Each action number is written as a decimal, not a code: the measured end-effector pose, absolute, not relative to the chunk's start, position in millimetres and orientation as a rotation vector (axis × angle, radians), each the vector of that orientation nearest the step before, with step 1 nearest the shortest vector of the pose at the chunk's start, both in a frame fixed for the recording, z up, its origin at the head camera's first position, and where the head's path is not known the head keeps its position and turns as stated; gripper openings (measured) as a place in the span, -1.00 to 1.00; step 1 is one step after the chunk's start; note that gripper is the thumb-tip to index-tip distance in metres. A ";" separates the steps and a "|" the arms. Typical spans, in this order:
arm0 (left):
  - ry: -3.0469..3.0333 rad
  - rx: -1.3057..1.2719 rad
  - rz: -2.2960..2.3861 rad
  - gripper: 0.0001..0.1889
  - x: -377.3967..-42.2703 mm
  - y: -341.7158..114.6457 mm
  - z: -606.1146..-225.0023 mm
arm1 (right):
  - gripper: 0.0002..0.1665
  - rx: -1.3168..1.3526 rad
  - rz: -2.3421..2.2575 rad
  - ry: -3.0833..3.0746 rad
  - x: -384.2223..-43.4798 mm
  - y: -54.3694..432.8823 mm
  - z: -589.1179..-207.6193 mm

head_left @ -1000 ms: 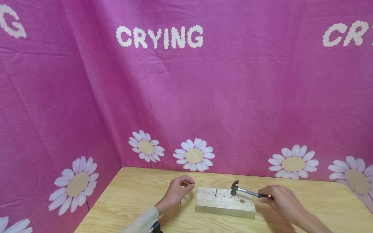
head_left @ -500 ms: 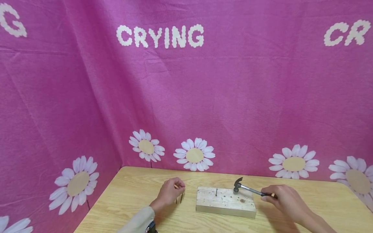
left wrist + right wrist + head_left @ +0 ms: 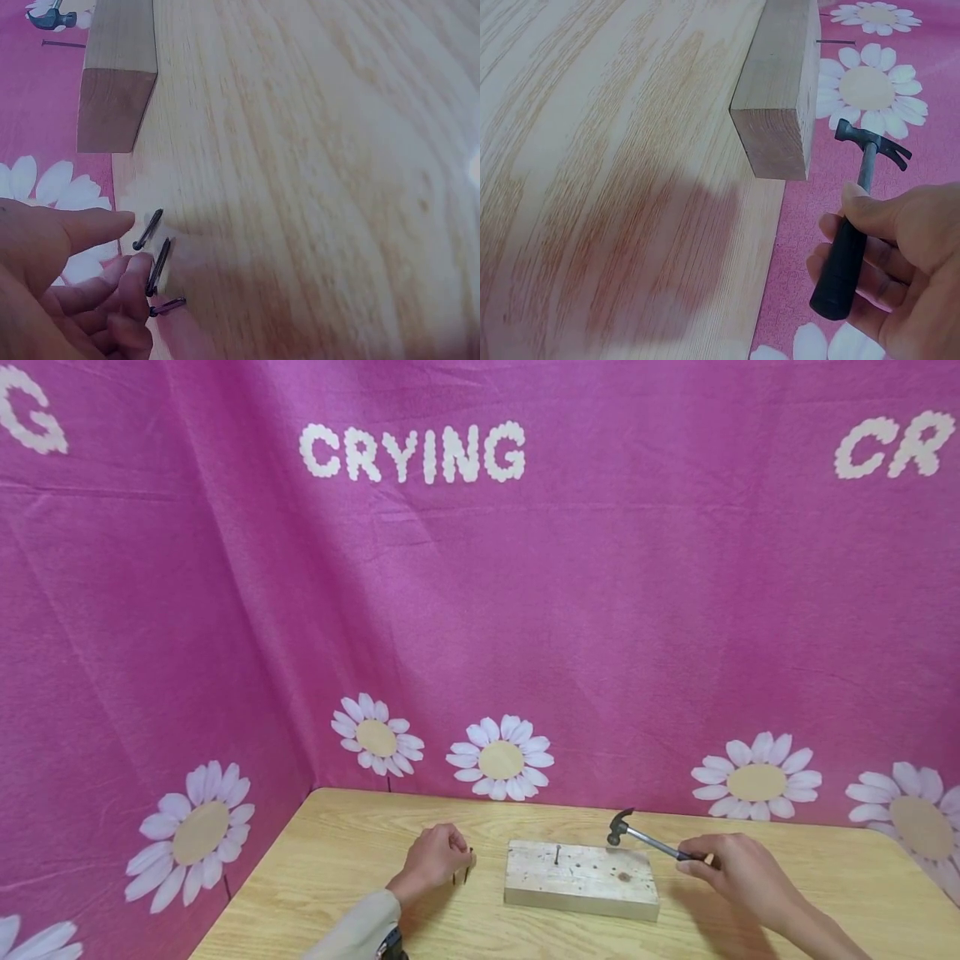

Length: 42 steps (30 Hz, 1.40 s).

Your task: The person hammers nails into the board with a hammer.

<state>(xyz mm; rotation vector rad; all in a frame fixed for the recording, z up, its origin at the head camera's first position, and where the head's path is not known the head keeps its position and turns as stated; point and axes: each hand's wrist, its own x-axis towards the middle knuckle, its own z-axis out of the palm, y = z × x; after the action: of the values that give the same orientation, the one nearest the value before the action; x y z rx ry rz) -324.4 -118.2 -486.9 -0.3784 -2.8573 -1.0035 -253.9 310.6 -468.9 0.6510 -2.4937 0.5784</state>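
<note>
My left hand [image 3: 438,857] reaches down to several loose nails on the table, left of a wooden block [image 3: 581,893]. In the left wrist view, thumb and fingers stand apart around the head end of one nail [image 3: 148,229]; a second nail [image 3: 160,266] and a third nail [image 3: 168,306] lie by the fingertips. My right hand [image 3: 738,868] grips a claw hammer [image 3: 652,842] by its black handle, the head raised beyond the block's far right corner. One nail [image 3: 557,855] stands upright in the block's top, left of its middle.
The light wood-grain table [image 3: 360,827] extends around the block. Small holes and a dark knot [image 3: 624,877] mark the block's top. A pink cloth [image 3: 600,610] with printed daisies hangs along the table's back and left edges.
My left hand has moved left and down from beside the block to the loose nails. The hammer has shifted slightly right and up in my right hand. The block has stayed put.
</note>
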 end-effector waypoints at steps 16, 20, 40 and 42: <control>-3.009 -0.434 -0.908 -0.56 -344.6 -116.2 -504.7 | -0.79 0.616 0.571 -2.481 -253.2 308.9 -469.1; -2.970 -0.442 -1.023 -0.67 -329.2 -109.7 -484.3 | -0.79 0.617 0.574 -2.482 -252.9 309.2 -469.0; -2.378 -0.711 -1.903 -0.86 -323.4 -71.1 -446.2 | -0.82 0.597 0.574 -2.498 -252.6 309.7 -468.6; -2.375 -0.721 -1.889 -0.84 -322.1 -65.7 -444.3 | -0.82 0.601 0.576 -2.500 -252.5 309.6 -468.3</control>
<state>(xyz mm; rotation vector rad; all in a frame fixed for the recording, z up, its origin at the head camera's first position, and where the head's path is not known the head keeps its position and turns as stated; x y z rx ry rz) -322.1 -65.7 -444.3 -0.7211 -2.3746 -1.8887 -252.5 309.6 -468.3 0.6006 -2.5001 0.5762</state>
